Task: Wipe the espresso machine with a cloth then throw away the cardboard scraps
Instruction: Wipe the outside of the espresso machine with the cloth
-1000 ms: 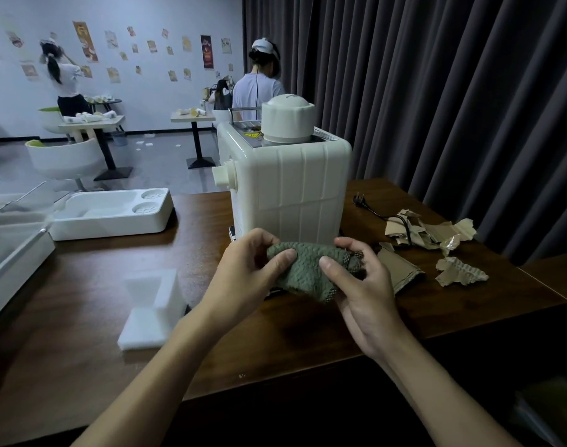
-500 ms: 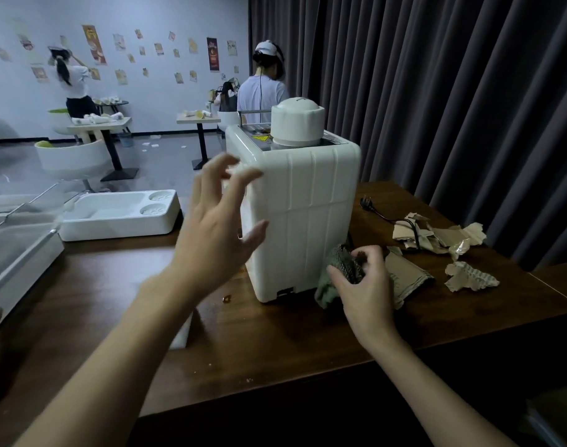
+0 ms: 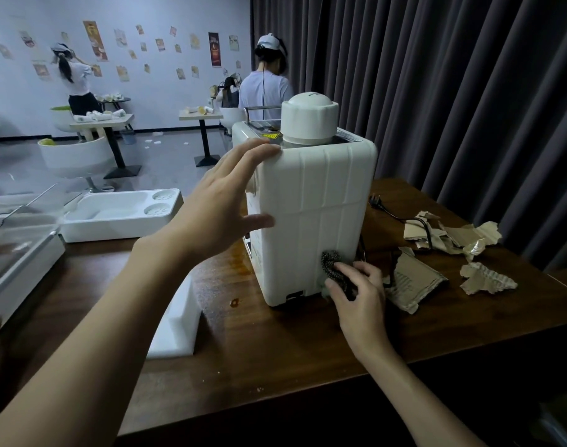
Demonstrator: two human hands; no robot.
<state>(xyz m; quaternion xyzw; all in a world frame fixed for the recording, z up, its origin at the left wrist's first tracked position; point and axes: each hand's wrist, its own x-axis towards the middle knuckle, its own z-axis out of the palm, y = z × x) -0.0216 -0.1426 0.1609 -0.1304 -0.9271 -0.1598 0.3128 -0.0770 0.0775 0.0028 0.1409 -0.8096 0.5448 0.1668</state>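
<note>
1. Two jobs make up the task, and only the first looks begun. The right hand (image 3: pixel 359 295) grips the cloth (image 3: pixel 332 267) and presses it on the low right corner of the machine (image 3: pixel 314 221).
2. The left hand (image 3: pixel 224 201) is wide, with straight fingers on the machine's top left edge. I think it keeps the machine steady.
3. I cannot tell how much of the machine is clean yet.
4. The scraps (image 3: pixel 449 233) lie on the desk (image 3: pixel 275 350) just right of the machine, so the throwing away is not done.
5. The machine is a tall white box of smooth, hard plastic with ribs. The cloth is dark, bumpy and soft. The scraps are brown, torn and wavy, and look thin and light.
</note>
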